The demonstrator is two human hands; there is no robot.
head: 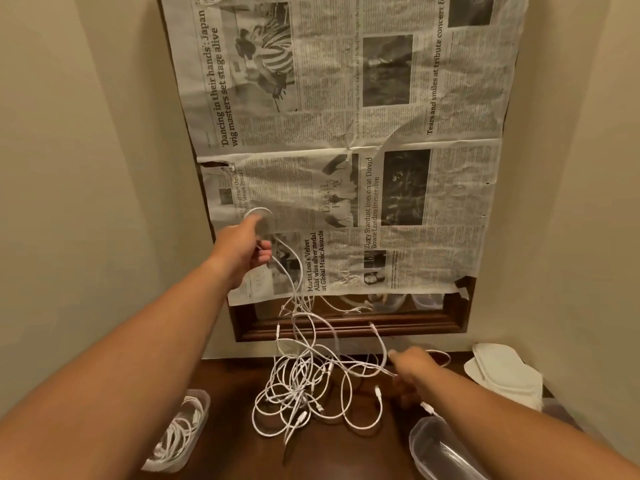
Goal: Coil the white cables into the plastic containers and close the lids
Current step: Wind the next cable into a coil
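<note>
A tangle of white cables point(301, 386) lies on the dark wooden table point(363, 455). My left hand point(244, 249) is raised high in front of the newspaper and grips a small coil of white cable point(259, 218), from which strands hang down to the tangle. Low at the right, my right hand point(412, 375) reaches into the tangle's right side with curled fingers on a cable strand. A clear plastic container point(183, 431) at the lower left holds coiled white cable. An empty clear container point(440, 448) sits at the lower right under my right forearm.
A newspaper sheet point(346, 150) covers a wood-framed mirror point(346, 327) on the wall behind the table. White lids or pads point(502, 372) are stacked at the table's right rear. Beige walls close in on both sides.
</note>
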